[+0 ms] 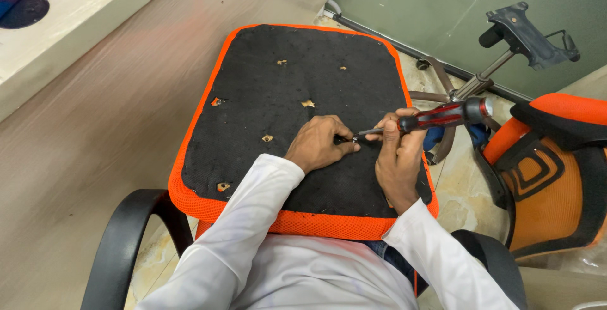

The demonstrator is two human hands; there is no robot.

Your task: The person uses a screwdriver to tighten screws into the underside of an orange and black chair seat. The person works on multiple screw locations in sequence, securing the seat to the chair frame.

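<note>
An upturned office chair seat [265, 89], black fabric underneath with an orange mesh rim, lies across my lap. Several small holes show in the black fabric. My right hand [398, 158] grips a screwdriver [442, 115] with a red and black handle, its shaft pointing left. My left hand [318, 144] rests on the seat with its fingertips pinched at the screwdriver's tip; whatever sits under them is hidden.
A chair base with gas lift and black mounting plate [528, 35] lies at the right. An orange and black chair back [556, 171] leans beside it. A black armrest [123, 240] curves at lower left. A pale desk edge [76, 25] runs at upper left.
</note>
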